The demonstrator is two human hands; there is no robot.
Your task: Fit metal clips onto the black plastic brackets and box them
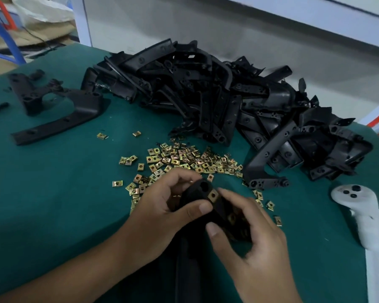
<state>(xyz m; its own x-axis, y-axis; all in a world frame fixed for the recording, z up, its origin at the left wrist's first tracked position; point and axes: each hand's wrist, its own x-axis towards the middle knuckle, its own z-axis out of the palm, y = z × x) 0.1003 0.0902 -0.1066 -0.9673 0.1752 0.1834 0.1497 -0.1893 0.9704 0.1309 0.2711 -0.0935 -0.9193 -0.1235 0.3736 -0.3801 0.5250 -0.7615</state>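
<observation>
green felt covers the counter [53, 193], with a grey wall behind and a white cloth glove [359, 206] lying at the right edge. a big heap of black plastic brackets [217, 97] fills the far middle and right, two more black brackets [59, 110] lie apart at the left, and a scatter of small square brass-coloured metal clips [184, 159] sits just in front of the heap.

the long black plastic bracket being worked [197, 215] is held over the counter's near edge, between both hands. the left hand [162, 206] has its grip clenched around the bracket's upper end, thumb across the face. the right hand [249, 232] pinches the same bracket from the right side, thumb pressing low, fingers curled near a brass clip [213, 195] already seated at the top end; a second clip seems to sit lower down, partly hidden by the fingers.

the bracket's long axis runs roughly away from the person, its lower end pointing down toward the body and the clipped end pointing up toward the heap.

it looks stiff and light, with a matt surface that should not slip; holding it on the flat bar just below the clip seat looks best. the clips are small, springy and probably sharp-edged, so they want a fingertip pinch on their sides and a firm push to slide home.
</observation>
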